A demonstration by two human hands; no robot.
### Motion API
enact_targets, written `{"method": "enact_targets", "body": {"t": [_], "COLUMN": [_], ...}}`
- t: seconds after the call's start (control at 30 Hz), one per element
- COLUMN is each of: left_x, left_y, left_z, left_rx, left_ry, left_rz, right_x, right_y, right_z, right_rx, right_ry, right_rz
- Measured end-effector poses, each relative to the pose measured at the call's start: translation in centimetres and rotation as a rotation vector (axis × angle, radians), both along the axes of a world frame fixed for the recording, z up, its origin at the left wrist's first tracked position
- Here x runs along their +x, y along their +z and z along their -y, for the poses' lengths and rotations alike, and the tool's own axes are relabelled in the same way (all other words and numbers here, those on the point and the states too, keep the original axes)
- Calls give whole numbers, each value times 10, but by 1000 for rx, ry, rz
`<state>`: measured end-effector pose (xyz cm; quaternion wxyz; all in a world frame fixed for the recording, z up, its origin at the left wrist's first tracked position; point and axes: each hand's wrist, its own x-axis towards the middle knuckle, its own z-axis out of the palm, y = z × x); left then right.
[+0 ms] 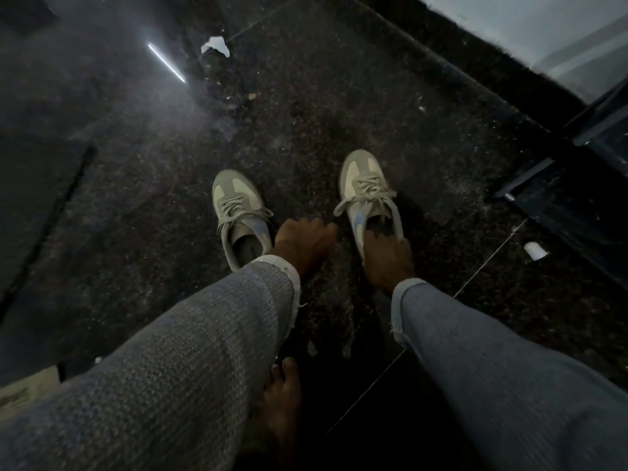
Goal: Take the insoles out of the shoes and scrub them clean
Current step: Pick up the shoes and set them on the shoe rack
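Observation:
Two pale grey sneakers stand on the dark speckled floor, toes pointing away from me. The left shoe (239, 212) is open at the heel and its grey insole (247, 248) shows inside. My left hand (304, 241) hangs between the two shoes with loosely curled fingers and holds nothing. My right hand (387, 258) is at the heel of the right shoe (365, 190); its thumb reaches into the opening and its fingers wrap the outer collar. That hand hides the right shoe's insole.
My bare foot (282, 399) stands on the floor below my left sleeve. White scraps lie at the back (214, 46) and at the right (535, 250). A dark glossy ledge (574, 198) borders the floor on the right.

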<state>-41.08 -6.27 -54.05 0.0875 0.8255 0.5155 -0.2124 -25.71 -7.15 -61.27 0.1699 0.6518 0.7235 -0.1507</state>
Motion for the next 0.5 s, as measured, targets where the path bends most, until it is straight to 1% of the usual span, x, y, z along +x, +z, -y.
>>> {"method": "enact_targets", "body": {"t": [0.07, 0.17, 0.33, 0.4, 0.5], "left_x": [-2, -3, 4, 5, 2], "left_y": [-1, -2, 1, 1, 4], "left_z": [1, -1, -1, -1, -5], "left_rx": [-16, 0, 23, 32, 34], "left_ry": [4, -2, -13, -12, 32], "left_rz": [-5, -17, -3, 2, -7], "right_x": [1, -5, -14, -23, -43], "right_y": [-1, 0, 0, 0, 10], "right_z": [1, 6, 13, 14, 14], "right_rx": [-70, -135, -161, -105, 73], "right_ry": [5, 107, 257, 284, 243], "right_rz": [11, 4, -44, -57, -98]}}
